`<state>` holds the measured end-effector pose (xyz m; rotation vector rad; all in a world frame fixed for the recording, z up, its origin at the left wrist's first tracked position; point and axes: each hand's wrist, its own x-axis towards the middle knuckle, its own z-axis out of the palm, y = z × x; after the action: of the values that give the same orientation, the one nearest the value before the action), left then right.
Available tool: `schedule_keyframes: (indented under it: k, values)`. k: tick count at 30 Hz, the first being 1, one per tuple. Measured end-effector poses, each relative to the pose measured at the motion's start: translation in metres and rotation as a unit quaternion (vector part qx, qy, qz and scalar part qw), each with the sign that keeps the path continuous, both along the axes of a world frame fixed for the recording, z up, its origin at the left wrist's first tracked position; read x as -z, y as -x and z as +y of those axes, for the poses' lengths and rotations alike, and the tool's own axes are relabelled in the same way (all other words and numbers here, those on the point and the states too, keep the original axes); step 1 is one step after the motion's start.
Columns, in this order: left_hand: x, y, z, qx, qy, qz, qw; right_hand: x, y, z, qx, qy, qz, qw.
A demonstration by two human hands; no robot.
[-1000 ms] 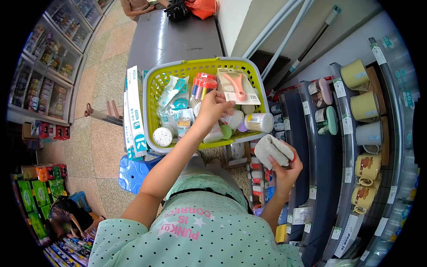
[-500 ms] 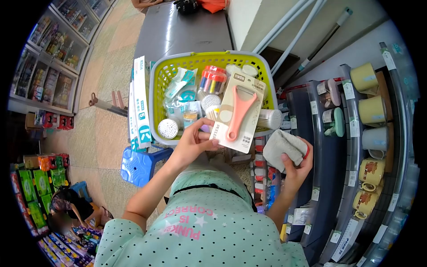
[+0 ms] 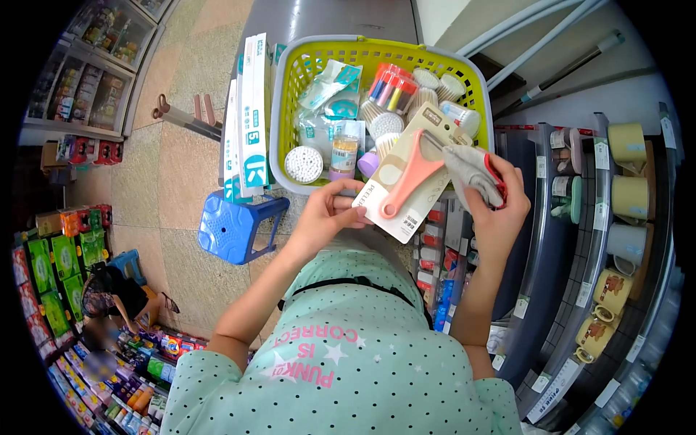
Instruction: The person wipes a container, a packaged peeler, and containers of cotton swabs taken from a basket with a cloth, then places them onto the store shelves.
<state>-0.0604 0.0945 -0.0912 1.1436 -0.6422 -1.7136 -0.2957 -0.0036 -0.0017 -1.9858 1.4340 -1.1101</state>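
My left hand (image 3: 332, 214) pinches the lower left corner of a peeler on a cream card (image 3: 414, 177). The peeler is pink, with its blade end pointing up and right. In my right hand (image 3: 502, 197) is a folded grey cloth (image 3: 470, 172) with a red edge, held against the card and overlapping the peeler's blade end. Behind the card stands a yellow-green basket (image 3: 325, 51) with a grey rim. Inside it are cotton swab tubs (image 3: 304, 164), a red-lidded tub of coloured pens (image 3: 392, 87), a small bottle (image 3: 344, 154) and clear plastic packets (image 3: 330, 90).
Long white and teal boxes (image 3: 256, 109) stand left of the basket, above a blue stool (image 3: 235, 226). Shelves with mugs (image 3: 626, 181) line the right side. Poles (image 3: 536, 32) lean behind. A person (image 3: 109, 297) is low at the left among packaged goods.
My right hand has brought the cloth left and up onto the peeler's blade end; before, it was held apart from the card. The basket sits higher and further right in view.
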Motion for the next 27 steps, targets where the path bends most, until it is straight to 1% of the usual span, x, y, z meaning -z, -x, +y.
schedule_keyframes:
  k: [2,5,6,8,9,12,14,18,21,24,27]
  values:
    - [-0.002,0.000,0.000,0.001,0.007,-0.008,1.000,0.006,0.001,0.001,0.044,-0.020,-0.015,0.999]
    - [-0.015,0.000,0.000,0.007,0.006,-0.016,1.000,0.023,0.009,0.009,0.073,-0.022,-0.021,0.997]
    - [-0.017,0.002,0.001,0.000,0.011,-0.040,0.999,0.025,0.011,0.012,0.082,-0.026,-0.027,0.996]
    - [-0.017,0.005,0.003,-0.012,0.023,-0.089,0.996,0.029,0.009,0.016,0.099,-0.017,0.011,0.995]
    - [-0.016,0.006,0.003,-0.002,0.030,-0.108,0.994,0.034,0.008,0.016,0.105,-0.008,0.023,0.994]
    - [-0.009,0.011,0.000,0.020,0.010,-0.090,0.996,0.046,0.005,0.015,0.116,0.001,0.040,0.992]
    - [-0.006,0.017,-0.004,0.024,0.019,-0.086,0.996,0.049,0.002,0.016,0.121,0.008,0.045,0.992]
    - [-0.007,0.024,-0.011,0.026,-0.003,-0.044,0.999,0.048,0.001,0.024,0.137,0.004,0.021,0.990]
    - [-0.013,0.029,-0.013,0.028,0.016,-0.062,0.998,0.046,0.001,0.028,0.131,-0.019,-0.009,0.991]
    - [-0.012,0.035,-0.017,0.029,0.040,-0.096,0.994,0.044,0.000,0.030,0.084,-0.043,-0.049,0.994]
    - [-0.018,0.034,-0.016,0.008,-0.001,-0.048,0.999,0.038,0.002,0.030,0.082,-0.037,-0.068,0.994]
